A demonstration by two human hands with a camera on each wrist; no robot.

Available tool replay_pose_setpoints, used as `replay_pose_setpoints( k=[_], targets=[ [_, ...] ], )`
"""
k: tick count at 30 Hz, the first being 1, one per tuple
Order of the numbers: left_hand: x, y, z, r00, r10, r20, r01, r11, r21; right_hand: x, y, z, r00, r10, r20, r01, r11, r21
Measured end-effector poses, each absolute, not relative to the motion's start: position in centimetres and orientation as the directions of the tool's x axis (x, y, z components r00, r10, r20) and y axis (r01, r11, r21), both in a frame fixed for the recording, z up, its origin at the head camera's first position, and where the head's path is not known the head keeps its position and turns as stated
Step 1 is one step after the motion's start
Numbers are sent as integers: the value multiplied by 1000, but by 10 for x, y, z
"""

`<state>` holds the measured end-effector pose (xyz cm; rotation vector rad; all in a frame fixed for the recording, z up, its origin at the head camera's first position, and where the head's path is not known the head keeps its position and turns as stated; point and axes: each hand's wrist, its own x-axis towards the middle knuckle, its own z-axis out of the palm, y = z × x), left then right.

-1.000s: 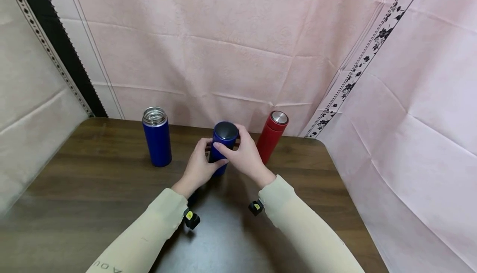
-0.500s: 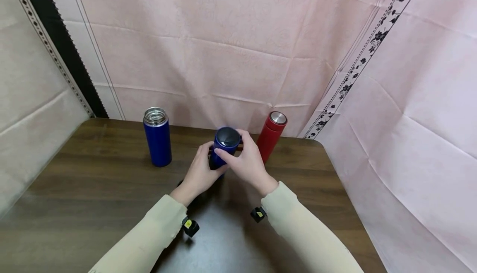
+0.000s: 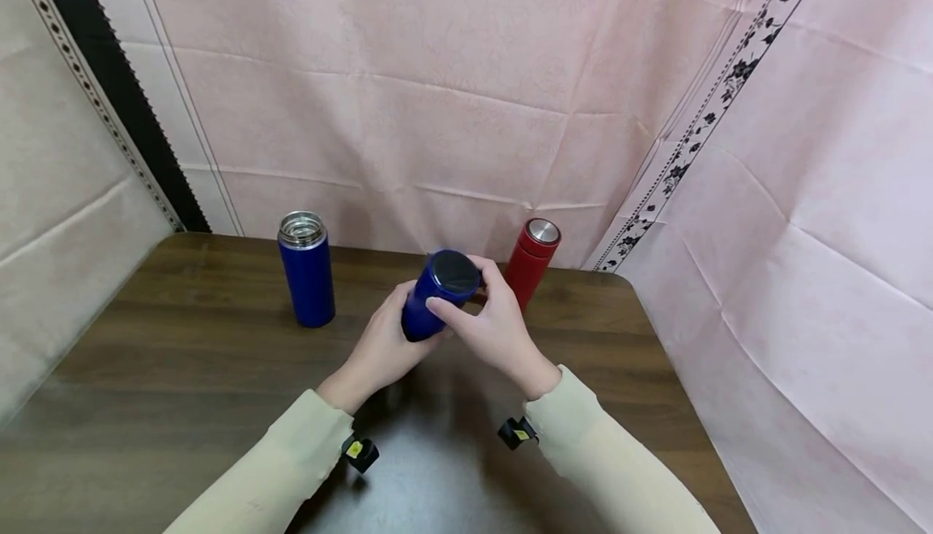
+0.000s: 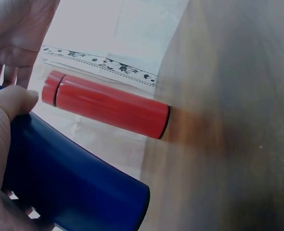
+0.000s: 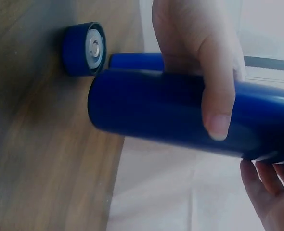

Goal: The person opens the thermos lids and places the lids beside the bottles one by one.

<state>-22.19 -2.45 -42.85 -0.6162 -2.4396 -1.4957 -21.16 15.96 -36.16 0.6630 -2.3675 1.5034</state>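
Head view: tilted blue bottle (image 3: 424, 313) wrapped by left grip (image 3: 382, 339), top (image 3: 455, 272) pinched by right grip (image 3: 499, 331); best kept steady imo, clear of red flask (image 3: 531, 265).

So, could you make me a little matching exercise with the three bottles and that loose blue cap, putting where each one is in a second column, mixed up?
Things
1. Lidded blue bottle
2. Lidless blue bottle
3. Red bottle
4. Loose blue cap

Places and states
A. On the table, its inner side showing
B. Standing beyond the right hand
C. Tilted, held between the left hand and the right
D. Standing leftmost of the three bottles

Right pairs: 1-C, 2-D, 3-B, 4-A
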Motion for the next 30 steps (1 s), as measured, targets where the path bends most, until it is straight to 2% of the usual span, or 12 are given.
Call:
replay_pose_setpoints(
  k=[4, 10, 15, 20, 24, 30],
  targets=[
    [-220, -30, -423, -876, 253, 411, 482, 443, 756, -210, 168, -359, -875, -269, 402, -478, 357, -802],
    [-221, -44, -419, -854, 284, 436, 516, 571, 638, -210, 185, -362, -913, -321, 251, -381, 455, -805],
    [-220, -50, -419, -806, 319, 499, 555, 701, 448, -210, 187, -367, -916, -351, 196, -356, 479, -802],
    [-215, -49, -420, -733, 316, 602, 566, 775, 282, -210, 181, -370, -939, -304, 161, -303, 510, -805],
    [-213, -48, -419, -710, 298, 638, 561, 787, 257, -209, 178, -369, -954, -265, 139, -259, 495, -829],
    [-210, -48, -421, -714, 333, 617, 598, 747, 289, -204, 175, -365, -945, -263, 192, -295, 439, -849]
  ],
)
